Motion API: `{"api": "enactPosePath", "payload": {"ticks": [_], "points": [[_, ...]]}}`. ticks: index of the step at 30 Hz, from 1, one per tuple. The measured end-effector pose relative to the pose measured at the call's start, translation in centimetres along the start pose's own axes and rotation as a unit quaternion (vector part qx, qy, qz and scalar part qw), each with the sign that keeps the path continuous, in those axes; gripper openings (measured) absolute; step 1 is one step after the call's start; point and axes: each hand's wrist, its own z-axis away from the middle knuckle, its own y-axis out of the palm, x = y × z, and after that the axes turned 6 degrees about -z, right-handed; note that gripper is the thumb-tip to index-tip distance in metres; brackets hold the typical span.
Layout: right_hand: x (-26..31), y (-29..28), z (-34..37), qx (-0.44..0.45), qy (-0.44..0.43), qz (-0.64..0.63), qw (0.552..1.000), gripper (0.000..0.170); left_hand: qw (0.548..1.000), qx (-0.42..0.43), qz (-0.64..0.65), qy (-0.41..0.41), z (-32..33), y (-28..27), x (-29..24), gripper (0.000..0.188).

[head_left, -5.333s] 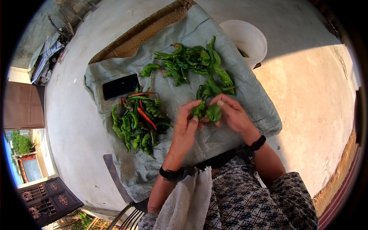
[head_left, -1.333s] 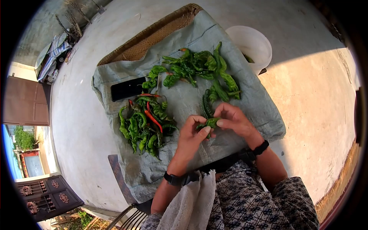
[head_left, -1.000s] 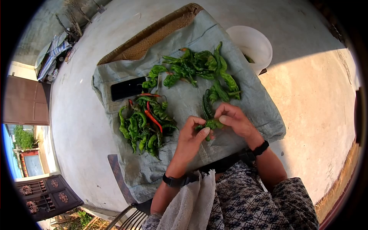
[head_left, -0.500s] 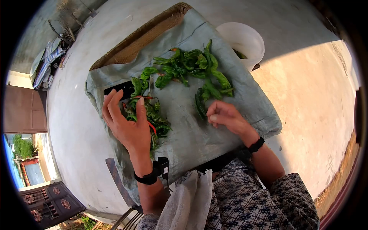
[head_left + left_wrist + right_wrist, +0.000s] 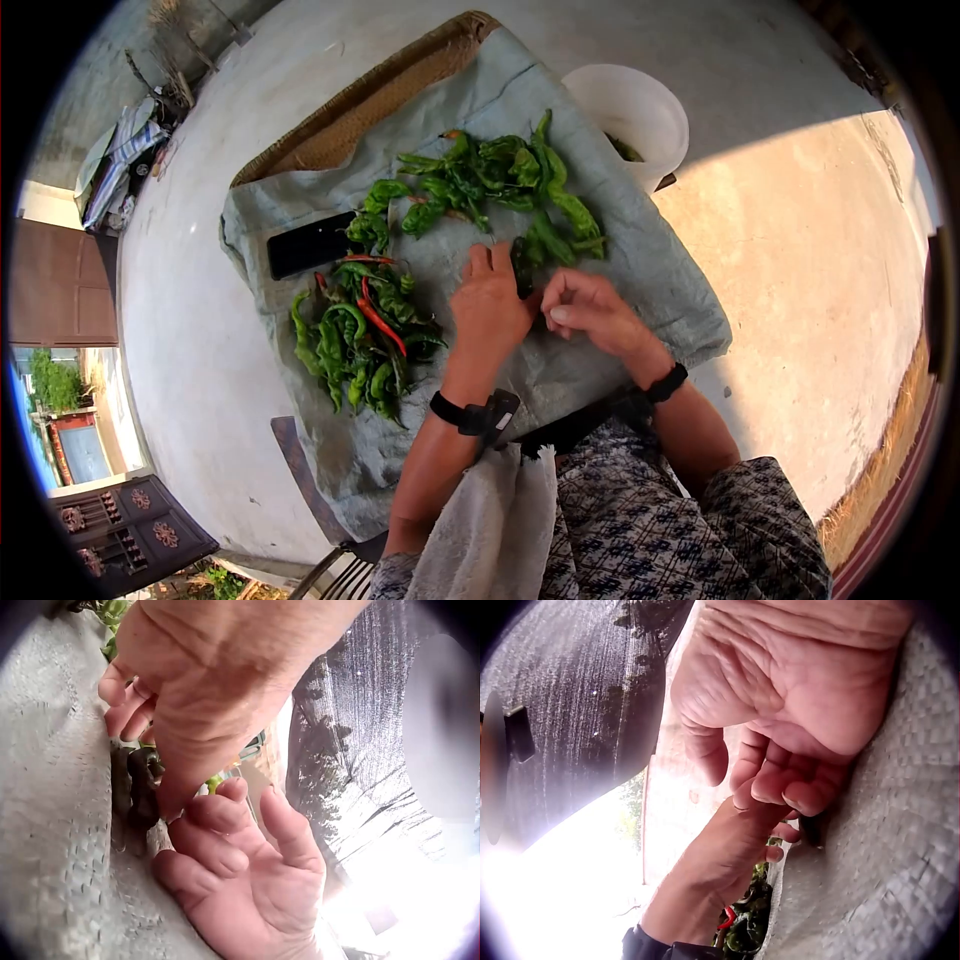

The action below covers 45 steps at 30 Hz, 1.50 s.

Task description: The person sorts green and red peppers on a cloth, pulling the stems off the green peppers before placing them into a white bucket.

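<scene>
My left hand [image 5: 490, 305] reaches down at the cloth with fingers and thumb to either side of a dark green pepper [image 5: 520, 268]. In the left wrist view this crinkled pepper [image 5: 142, 784] lies on the cloth beside the left fingertips; I cannot tell whether they grip it. Close to the right, my right hand [image 5: 595, 312] holds nothing, its fingers loosely curled and palm turned up in the left wrist view. Beyond the hands, more green peppers [image 5: 548, 238] trail down from a larger heap [image 5: 490, 170].
A second heap of green peppers [image 5: 345, 345] with a few red ones lies at left, below a black phone [image 5: 308, 247]. The grey-green woven cloth [image 5: 460, 385] covers a wicker tray [image 5: 330, 130]. A white bucket [image 5: 665, 115] stands on the ground at upper right.
Both hands held a green pepper between them. The left hand then swung left over the phone and left heap, and has come back beside the right hand. The right hand stayed nearly in place.
</scene>
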Motion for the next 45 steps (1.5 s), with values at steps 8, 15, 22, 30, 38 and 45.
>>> {"api": "enactPosePath", "payload": {"ticks": [8,15,22,30,38,45], "points": [[0.0,-0.1,-0.1,0.001,0.007,0.000,1.000,0.015,0.997,0.060,0.011,-0.052,-0.1,-1.0,-0.5,0.057],[0.1,0.0,0.0,-0.008,0.017,0.008,1.000,0.015,0.994,0.039,0.054,-0.085,0.4,0.0,0.2,0.047],[-0.1,-0.1,0.0,-0.006,0.010,0.004,1.000,0.014,0.984,0.053,0.094,-0.140,1.1,-0.4,1.2,0.039],[-0.3,0.2,-0.2,-0.017,-0.018,0.012,1.000,0.016,0.794,0.118,0.561,-0.202,2.0,-2.7,2.7,0.025],[0.3,0.0,0.0,-0.007,0.020,0.016,1.000,0.026,0.710,0.115,0.681,-0.139,3.3,-0.8,2.0,0.032],[-1.1,-0.2,-0.5,0.008,-0.018,0.040,0.999,0.034,0.742,0.076,0.651,-0.145,4.4,0.4,2.0,0.032]]}}
